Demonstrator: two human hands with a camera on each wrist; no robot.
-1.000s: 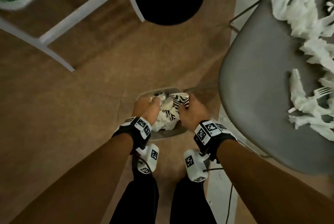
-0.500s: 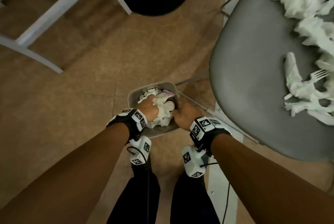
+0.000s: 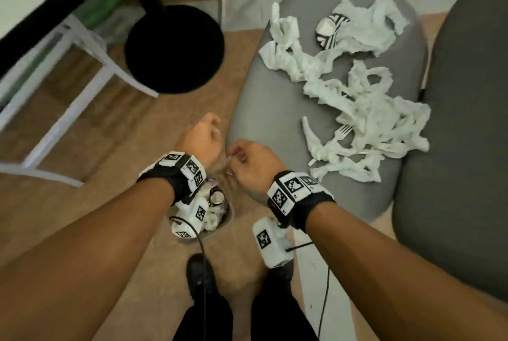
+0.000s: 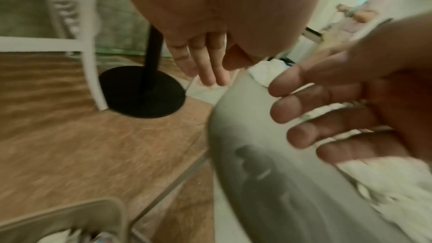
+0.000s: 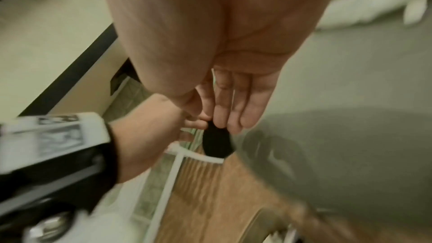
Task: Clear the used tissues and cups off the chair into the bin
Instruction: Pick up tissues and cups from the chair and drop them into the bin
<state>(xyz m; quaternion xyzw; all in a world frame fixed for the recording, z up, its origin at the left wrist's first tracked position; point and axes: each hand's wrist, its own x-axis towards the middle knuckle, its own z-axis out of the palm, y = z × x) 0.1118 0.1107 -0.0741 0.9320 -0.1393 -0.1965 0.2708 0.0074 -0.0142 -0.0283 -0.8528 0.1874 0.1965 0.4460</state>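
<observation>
Crumpled white tissues (image 3: 365,109) lie strewn over the grey chair seat (image 3: 261,126). A black-and-white patterned cup (image 3: 328,29) lies among them at the far end, and a white plastic fork (image 3: 342,131) nearer me. The small grey bin (image 3: 229,217) stands on the floor below my wrists, holding tissues and a cup, partly hidden by my left wrist. My left hand (image 3: 213,131) and right hand (image 3: 233,156) hover side by side above the bin at the seat's front-left edge. Both show straight, empty fingers in the wrist views: left hand (image 4: 210,78), right hand (image 5: 224,123).
A black round table base (image 3: 174,47) with its pole stands on the brown floor to the left, beside a white chair frame (image 3: 68,109). The dark grey chair back (image 3: 467,148) rises on the right. My legs and a shoe (image 3: 200,272) are just behind the bin.
Both hands have let go of the tissues and cup in the bin and risen out of it toward the chair's edge. The head view has swung up toward the seat.
</observation>
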